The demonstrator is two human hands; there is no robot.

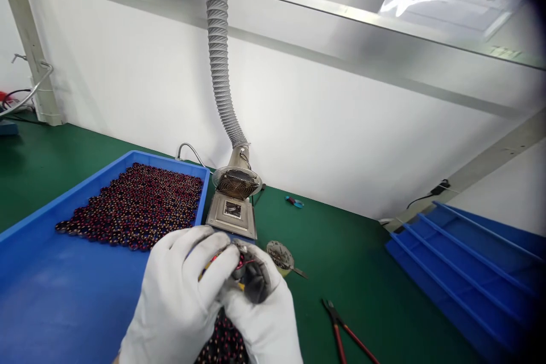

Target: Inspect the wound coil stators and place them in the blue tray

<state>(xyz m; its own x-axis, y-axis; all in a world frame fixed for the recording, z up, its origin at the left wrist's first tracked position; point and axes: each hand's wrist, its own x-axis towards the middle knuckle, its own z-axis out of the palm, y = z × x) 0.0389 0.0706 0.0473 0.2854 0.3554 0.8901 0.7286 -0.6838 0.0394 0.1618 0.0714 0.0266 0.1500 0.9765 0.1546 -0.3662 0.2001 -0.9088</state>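
Note:
My left hand (183, 278) and my right hand (269, 310), both in white gloves with dark-stained fingertips, meet at the bottom centre. Their fingers are closed together around a small coil with red wire (241, 261); bits of yellow show beside it, and the fingers hide most of it. Beneath my hands lie more small dark parts with red wire (224, 341). To the left, a blue tray (63, 290) holds many small dark round parts (140, 205) with red and gold specks, packed closely together.
Behind my hands stands a metal solder pot (232, 213) under a round hood on a grey duct (218, 51). A small cup (280, 254) with a metal strip across it, red-handled pliers (341, 327) and a small blue tool (294, 202) lie rightward. Blue trays (464, 273) lean far right.

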